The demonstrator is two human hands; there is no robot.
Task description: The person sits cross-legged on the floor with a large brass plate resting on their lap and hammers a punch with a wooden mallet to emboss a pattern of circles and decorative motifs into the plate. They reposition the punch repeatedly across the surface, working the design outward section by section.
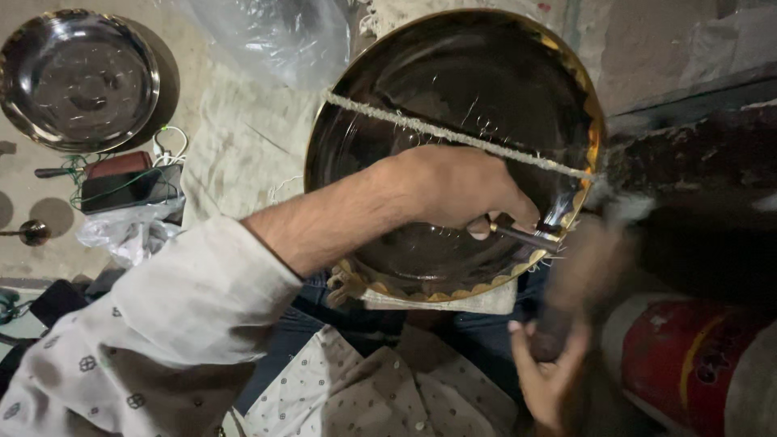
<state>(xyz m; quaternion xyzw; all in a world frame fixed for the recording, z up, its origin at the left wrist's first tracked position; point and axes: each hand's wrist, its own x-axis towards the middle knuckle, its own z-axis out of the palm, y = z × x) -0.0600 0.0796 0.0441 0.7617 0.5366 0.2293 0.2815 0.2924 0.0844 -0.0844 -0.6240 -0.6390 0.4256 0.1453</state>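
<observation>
A large round brass plate (453,73) with a scalloped rim rests tilted on my lap over a cloth, and a rough cord (453,136) crosses its face. My left hand (457,188) lies on the plate and grips a thin metal punch (526,236) whose tip meets the plate near its lower right rim. My right hand (550,368) is below the rim, closed on the handle of a hammer (583,275) that is blurred by motion just above it.
A second shiny metal plate (78,78) lies on the floor at the top left. Below it are a dark phone with cables (129,186) and crumpled plastic (129,231). A clear plastic bag (275,36) sits behind the brass plate. A red cylinder (688,364) lies at the lower right.
</observation>
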